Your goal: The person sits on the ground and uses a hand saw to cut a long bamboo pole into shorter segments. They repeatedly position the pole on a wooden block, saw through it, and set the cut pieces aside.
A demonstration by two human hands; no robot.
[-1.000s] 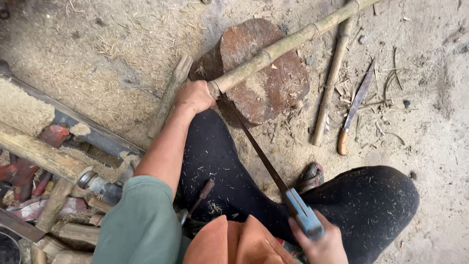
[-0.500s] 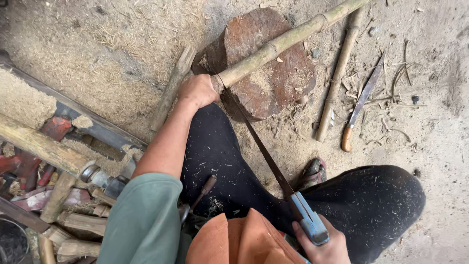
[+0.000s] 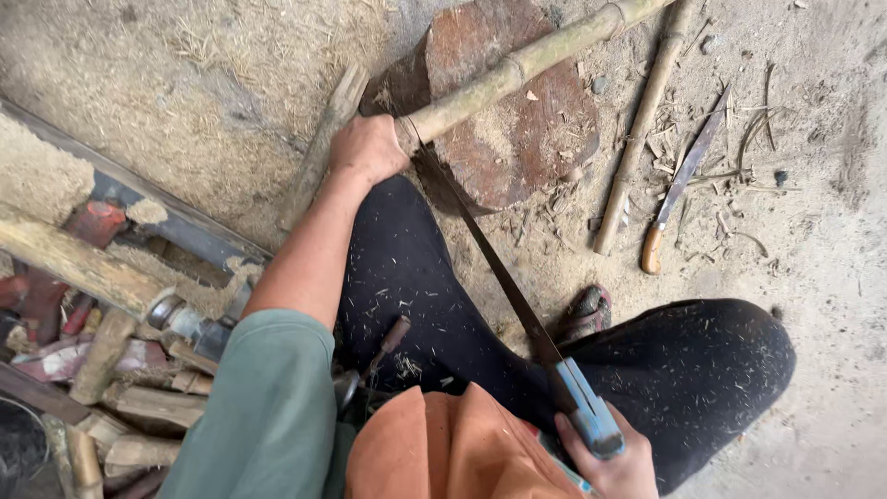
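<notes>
Left hand (image 3: 368,148) is clenched around the cut end of a bamboo pole (image 3: 517,66), pinning it against a reddish-brown wooden block (image 3: 517,139) that sits on the dirt floor (image 3: 832,231) in the upper middle of the frame. From that grip the pole runs up and to the right, out past the top edge. Right hand (image 3: 614,462), at the bottom edge right of centre, is closed around the blue handle of a handsaw (image 3: 504,277), whose thin dark blade slants up and to the left until it meets the pole just beside the left hand. Black trousers (image 3: 425,296) flecked with sawdust fill the middle of the frame beneath the blade, and a shoe (image 3: 584,312) shows between the legs. Right of the block a second, thinner bamboo stick (image 3: 637,139) lies on the floor, and just beside it a knife (image 3: 679,180) with a wooden handle rests among shavings. At the lower left of the frame a heap of split firewood (image 3: 111,370) lies next to a rough log (image 3: 74,259).
</notes>
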